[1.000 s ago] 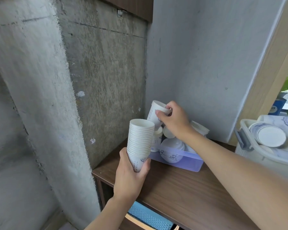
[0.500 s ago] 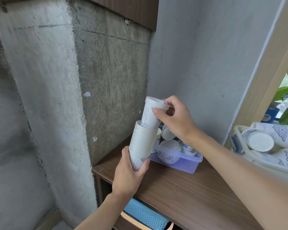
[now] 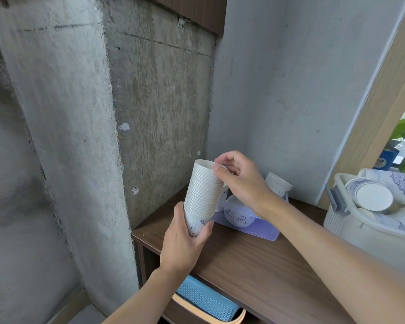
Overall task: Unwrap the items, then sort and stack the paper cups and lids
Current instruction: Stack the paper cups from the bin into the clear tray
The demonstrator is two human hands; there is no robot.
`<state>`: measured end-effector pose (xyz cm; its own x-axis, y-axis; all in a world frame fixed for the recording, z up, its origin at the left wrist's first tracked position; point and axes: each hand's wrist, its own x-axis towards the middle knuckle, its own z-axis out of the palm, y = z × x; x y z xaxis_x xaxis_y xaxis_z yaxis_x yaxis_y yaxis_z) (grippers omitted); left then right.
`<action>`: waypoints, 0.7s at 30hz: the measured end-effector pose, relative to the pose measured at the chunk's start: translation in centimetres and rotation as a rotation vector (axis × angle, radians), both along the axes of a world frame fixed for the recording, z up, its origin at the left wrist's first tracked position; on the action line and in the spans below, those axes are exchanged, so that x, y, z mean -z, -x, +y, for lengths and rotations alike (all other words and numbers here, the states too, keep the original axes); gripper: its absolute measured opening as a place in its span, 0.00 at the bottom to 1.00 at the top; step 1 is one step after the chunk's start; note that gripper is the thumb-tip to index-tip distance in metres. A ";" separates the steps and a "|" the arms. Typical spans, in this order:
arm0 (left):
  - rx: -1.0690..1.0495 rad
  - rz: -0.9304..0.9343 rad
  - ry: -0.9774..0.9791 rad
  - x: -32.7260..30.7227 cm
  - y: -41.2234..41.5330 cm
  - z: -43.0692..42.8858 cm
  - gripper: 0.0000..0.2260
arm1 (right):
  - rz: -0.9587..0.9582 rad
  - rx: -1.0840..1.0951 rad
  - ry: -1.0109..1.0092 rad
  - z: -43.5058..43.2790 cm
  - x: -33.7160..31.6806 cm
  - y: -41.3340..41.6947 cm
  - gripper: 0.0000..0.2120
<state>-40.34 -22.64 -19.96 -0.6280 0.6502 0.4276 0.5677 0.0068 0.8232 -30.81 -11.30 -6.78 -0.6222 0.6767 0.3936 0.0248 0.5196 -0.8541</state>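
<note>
My left hand [image 3: 185, 244] grips the bottom of a tall stack of white paper cups [image 3: 204, 190], held tilted above the wooden cabinet top [image 3: 255, 260]. My right hand [image 3: 241, 178] is at the stack's rim, thumb and fingers pinching the top cup, which sits nested in the stack. Behind the hands stands a purple plastic tub [image 3: 262, 228] with more white cups and bowl-like pieces in it; another short cup stack [image 3: 278, 183] pokes up at its back.
A white bin [image 3: 360, 232] at the right holds blue-patterned paper cups lying on their sides. Rough concrete wall stands to the left, a grey wall behind. A blue basket [image 3: 206, 300] sits in the shelf below. A plant and window frame are at far right.
My right hand lifted a single cup from the purple tub, brought it over the stack and pushed it down into the top; the cup now sits nested.
</note>
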 end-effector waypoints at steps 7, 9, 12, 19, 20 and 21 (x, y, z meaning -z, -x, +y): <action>-0.001 0.001 0.005 0.1 0.0 0.1 0.22 | 0.008 -0.032 0.003 0.1 0.1 -0.3 0.09; -0.007 -0.001 0.001 0.1 0.0 0.1 0.22 | 0.014 -0.041 0.016 0.3 0.1 -0.4 0.10; -0.039 -0.021 -0.014 0.1 0.0 0.2 0.21 | 0.010 -0.005 0.048 1.0 0.5 -0.4 0.07; -0.083 -0.016 -0.014 0.4 0.2 0.6 0.22 | -0.270 0.246 -0.165 4.9 3.1 0.2 0.15; -0.082 -0.014 -0.011 0.5 0.2 0.6 0.22 | -0.299 0.284 -0.232 5.2 3.1 0.4 0.15; -0.082 -0.017 -0.011 0.5 0.3 0.6 0.22 | -0.338 0.324 -0.332 5.3 3.2 0.8 0.16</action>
